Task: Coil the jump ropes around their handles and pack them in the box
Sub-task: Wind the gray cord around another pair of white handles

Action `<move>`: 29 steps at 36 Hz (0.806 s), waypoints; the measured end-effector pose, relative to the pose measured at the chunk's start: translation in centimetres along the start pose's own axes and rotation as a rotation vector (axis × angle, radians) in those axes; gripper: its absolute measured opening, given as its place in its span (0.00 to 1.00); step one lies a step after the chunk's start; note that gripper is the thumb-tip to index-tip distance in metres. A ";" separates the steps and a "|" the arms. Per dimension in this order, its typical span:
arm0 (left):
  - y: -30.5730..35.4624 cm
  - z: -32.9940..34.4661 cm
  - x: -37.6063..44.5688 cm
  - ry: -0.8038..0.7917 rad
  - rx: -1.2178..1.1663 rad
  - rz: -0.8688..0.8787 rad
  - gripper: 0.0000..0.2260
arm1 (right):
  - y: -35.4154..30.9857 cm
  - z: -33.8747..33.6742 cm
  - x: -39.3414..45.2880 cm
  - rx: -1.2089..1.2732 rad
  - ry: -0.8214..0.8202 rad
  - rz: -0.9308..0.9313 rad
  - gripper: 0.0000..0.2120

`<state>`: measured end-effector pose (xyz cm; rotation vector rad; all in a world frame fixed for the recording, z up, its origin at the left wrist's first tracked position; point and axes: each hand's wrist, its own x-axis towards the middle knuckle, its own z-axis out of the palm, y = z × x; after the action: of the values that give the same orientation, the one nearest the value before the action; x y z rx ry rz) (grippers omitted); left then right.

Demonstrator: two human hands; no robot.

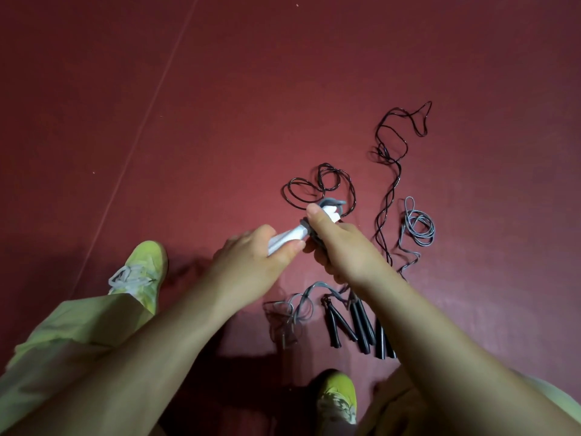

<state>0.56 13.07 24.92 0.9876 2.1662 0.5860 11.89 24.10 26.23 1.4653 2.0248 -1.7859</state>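
Both the left hand and right hand grip the white handles, the stiff part to hold, while the limp grey rope probably springs loose.

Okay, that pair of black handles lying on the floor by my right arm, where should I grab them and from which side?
Grip the black handles around their thick middles, from above. They lie flat and splayed like a V, joined at the far, rope end, so probably squeeze both together there.

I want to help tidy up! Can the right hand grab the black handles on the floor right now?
Probably not yet. The right hand is busy gripping the grey rope around the white handles, which the left hand also holds. The black handles lie uncovered just below its wrist.
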 end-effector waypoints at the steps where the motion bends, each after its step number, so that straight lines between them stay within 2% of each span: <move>1: -0.1 0.0 0.2 -0.034 -0.049 -0.024 0.19 | 0.1 0.0 0.1 0.003 0.011 -0.023 0.28; 4: 0.0 -0.7 0.3 -0.231 -0.358 -0.106 0.25 | 0.0 0.0 0.1 0.086 0.004 -0.108 0.24; 7: 0.2 -1.4 0.0 -0.441 -0.779 -0.144 0.21 | -0.3 -0.1 -0.2 0.290 -0.071 -0.205 0.18; 11: 0.7 -1.6 -0.3 -0.617 -1.117 -0.186 0.30 | -0.5 0.0 -0.3 0.471 -0.137 -0.262 0.20; 13: 0.5 -1.4 -0.5 -0.759 -1.304 -0.259 0.36 | -0.4 -0.2 -0.3 0.506 -0.147 -0.261 0.18; 14: 0.5 -1.3 -0.7 -0.869 -1.399 -0.256 0.37 | -0.5 -0.3 -0.3 0.531 -0.165 -0.259 0.17; 16: 0.3 -0.7 -0.9 -1.113 -1.582 -0.143 0.39 | -0.6 -0.5 -0.5 0.606 -0.214 -0.275 0.18; 18: 0.0 -0.3 -1.0 -1.238 -1.687 -0.110 0.40 | -0.8 -0.6 -0.6 0.655 -0.245 -0.295 0.19; 21: -0.1 -0.4 -0.7 -1.227 -1.653 -0.126 0.39 | -0.7 -0.7 -0.5 0.595 -0.252 -0.271 0.21; 25: 0.6 -1.2 -0.5 -0.959 -1.471 -0.266 0.34 | -0.9 -0.7 -0.4 0.353 -0.115 -0.174 0.25; 29: 1.1 -0.9 -0.6 -0.870 -1.379 -0.340 0.28 | -1.5 -0.6 -0.9 0.114 0.002 -0.216 0.24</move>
<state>0.73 13.20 26.46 0.0195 0.7432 0.9878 11.69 24.26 28.06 1.3185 2.1893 -2.0125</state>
